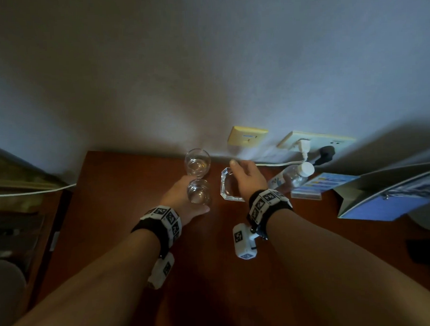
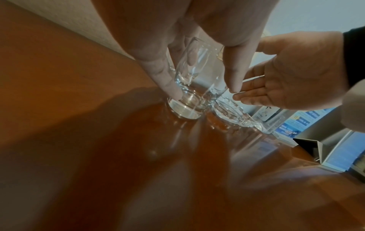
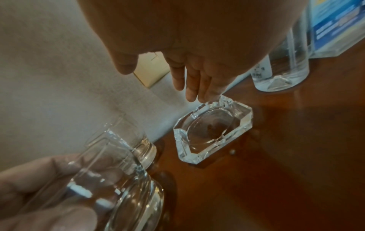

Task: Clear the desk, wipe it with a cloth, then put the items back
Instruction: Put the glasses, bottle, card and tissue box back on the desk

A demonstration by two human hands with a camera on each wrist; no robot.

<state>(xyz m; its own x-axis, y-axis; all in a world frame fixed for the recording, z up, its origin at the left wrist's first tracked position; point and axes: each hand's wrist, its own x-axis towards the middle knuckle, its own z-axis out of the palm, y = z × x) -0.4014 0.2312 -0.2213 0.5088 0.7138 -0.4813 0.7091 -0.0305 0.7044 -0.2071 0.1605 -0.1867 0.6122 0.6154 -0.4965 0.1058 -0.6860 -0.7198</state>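
Note:
On the brown wooden desk [image 1: 136, 191], my left hand [image 1: 186, 201] grips a clear drinking glass [image 1: 198, 195]. In the left wrist view its fingers [image 2: 168, 84] and thumb wrap the glass [image 2: 189, 100], whose base is at the desk surface. A second clear glass [image 1: 197, 163] stands just behind it by the wall. To the right sits a square cut-glass ashtray [image 1: 226, 187]. My right hand [image 1: 236, 171] hovers over it, holding nothing, with straight fingertips [image 3: 205, 95] at the far corner of the ashtray [image 3: 213, 131].
A water bottle [image 1: 293, 175] with a white cap stands right of the ashtray, then a blue leaflet stand [image 1: 325, 182] and a blue folder [image 1: 383, 202]. Wall sockets with plugs and a cable [image 1: 307, 146] run along the back. The desk's left edge [image 1: 70, 213] drops off.

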